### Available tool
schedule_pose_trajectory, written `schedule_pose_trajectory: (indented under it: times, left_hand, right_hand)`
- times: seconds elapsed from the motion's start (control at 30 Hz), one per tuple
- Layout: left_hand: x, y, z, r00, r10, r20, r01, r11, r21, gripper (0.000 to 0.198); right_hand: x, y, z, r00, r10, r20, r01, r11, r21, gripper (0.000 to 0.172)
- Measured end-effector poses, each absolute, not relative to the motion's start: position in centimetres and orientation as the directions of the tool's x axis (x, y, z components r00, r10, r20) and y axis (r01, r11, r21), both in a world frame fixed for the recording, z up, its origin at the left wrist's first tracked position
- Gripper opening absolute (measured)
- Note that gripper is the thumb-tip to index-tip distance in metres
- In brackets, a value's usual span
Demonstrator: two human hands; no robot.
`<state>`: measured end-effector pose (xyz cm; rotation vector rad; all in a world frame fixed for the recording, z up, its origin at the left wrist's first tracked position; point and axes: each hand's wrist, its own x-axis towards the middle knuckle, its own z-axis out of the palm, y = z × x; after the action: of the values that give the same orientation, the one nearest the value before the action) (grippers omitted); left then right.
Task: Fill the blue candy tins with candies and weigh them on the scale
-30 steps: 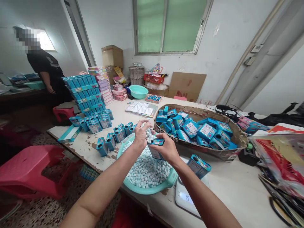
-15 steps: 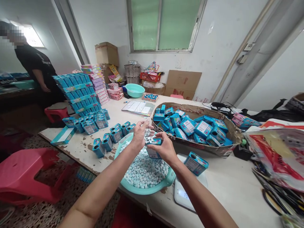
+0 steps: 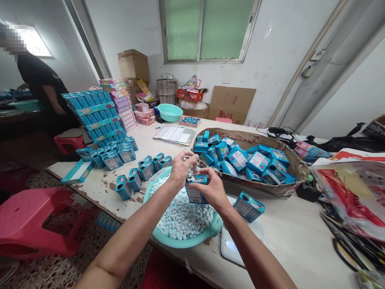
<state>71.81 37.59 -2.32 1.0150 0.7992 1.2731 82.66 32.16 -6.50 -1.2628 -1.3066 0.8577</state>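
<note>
My right hand (image 3: 213, 188) grips a small blue tin (image 3: 195, 192) upright over a teal basin (image 3: 184, 239) full of pale blue-white candies (image 3: 180, 214). My left hand (image 3: 180, 168) is cupped right above the tin's top, closed on a small handful of candies. Another blue tin (image 3: 248, 206) lies on a white scale (image 3: 231, 248) to the right of the basin. Several blue tins (image 3: 141, 173) stand in rows left of the basin.
A wide shallow basket (image 3: 296, 166) holds many blue tins at the right. Stacked blue display boxes (image 3: 93, 114) and pink boxes (image 3: 126, 102) stand at the back left. A person in black (image 3: 42, 86) stands far left by a pink stool (image 3: 33, 218). Bags clutter the right edge.
My left hand has closed in tighter over the tin's top. The view has shifted slightly; the hands stay over the basin.
</note>
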Motion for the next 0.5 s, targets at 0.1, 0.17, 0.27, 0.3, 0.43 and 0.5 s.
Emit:
schedule_pose_trajectory:
  times: [0.1,0.17,0.27,0.3,0.43,0.5]
  left_hand:
    - [71.8,37.3,-2.5,0.178,0.984,0.026,-0.354,0.039,0.935,0.040]
    - [72.0,37.0,-2.4,0.204,0.978,0.031,-0.345,0.042,0.938,0.040]
    - [71.9,37.1,-2.0,0.231,0.971,0.058,-0.370,0.033,0.928,0.039]
    - [71.5,37.4,-2.0,0.226,0.972,0.066,-0.383,0.026,0.923,0.039]
    - [68.9,39.5,-4.4,0.156,0.987,0.045,-0.164,-0.019,0.986,0.040]
    - [67.5,40.3,-7.0,0.199,0.979,0.047,0.211,-0.090,0.973,0.036]
  right_hand:
    - [82.6,32.2,-6.5,0.173,0.966,0.192,0.207,0.155,-0.966,0.045]
    - [82.5,32.2,-6.5,0.172,0.965,0.197,0.219,0.158,-0.963,0.043]
    - [82.4,32.1,-6.6,0.144,0.971,0.192,0.195,0.162,-0.967,0.044]
    - [82.5,32.0,-6.6,0.146,0.972,0.183,0.184,0.155,-0.971,0.045]
    - [83.6,31.4,-6.8,0.208,0.964,0.166,0.115,0.145,-0.983,0.047]
    - [84.3,31.1,-6.9,0.238,0.954,0.183,0.086,0.167,-0.982,0.046]
